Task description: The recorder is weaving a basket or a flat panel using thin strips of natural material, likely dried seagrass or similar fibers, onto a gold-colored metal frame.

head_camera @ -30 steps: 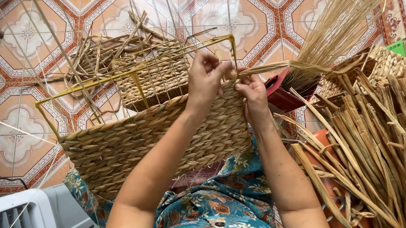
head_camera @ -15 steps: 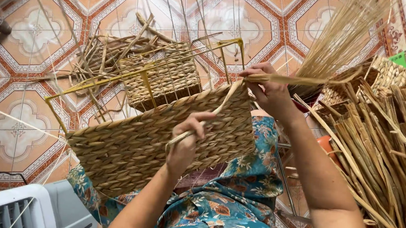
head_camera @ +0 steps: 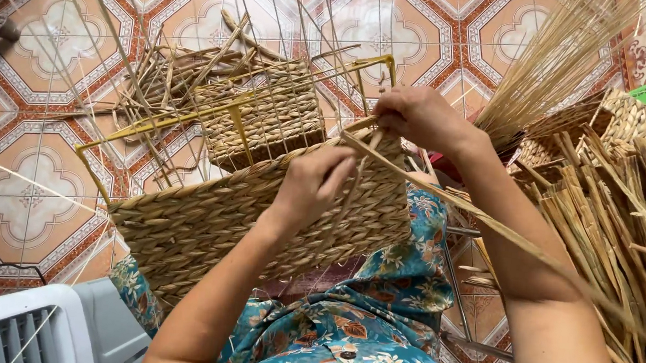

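A half-woven straw basket point(head_camera: 208, 226) on a yellow wire frame point(head_camera: 187, 117) rests across my lap, its near wall facing me. My left hand point(head_camera: 315, 185) presses flat against the woven wall near its upper edge, fingers on a straw strand. My right hand point(head_camera: 420, 116) is at the basket's top right corner, closed on a long dried straw strand point(head_camera: 493, 221) that runs down to the right past my forearm. Thin bare wires point(head_camera: 276, 11) stick up from the frame's far side.
A thick pile of dried straw stalks point(head_camera: 626, 234) lies at my right. A bundle of fine reeds point(head_camera: 555, 62) fans up behind it. A small woven piece point(head_camera: 629, 116) sits far right. A grey plastic crate point(head_camera: 9, 329) stands at lower left on the patterned tile floor point(head_camera: 35, 51).
My left hand dropped from the top rim to the basket's wall and then rose toward its upper edge. My right hand pulled the strand rightward, then came back to the corner.
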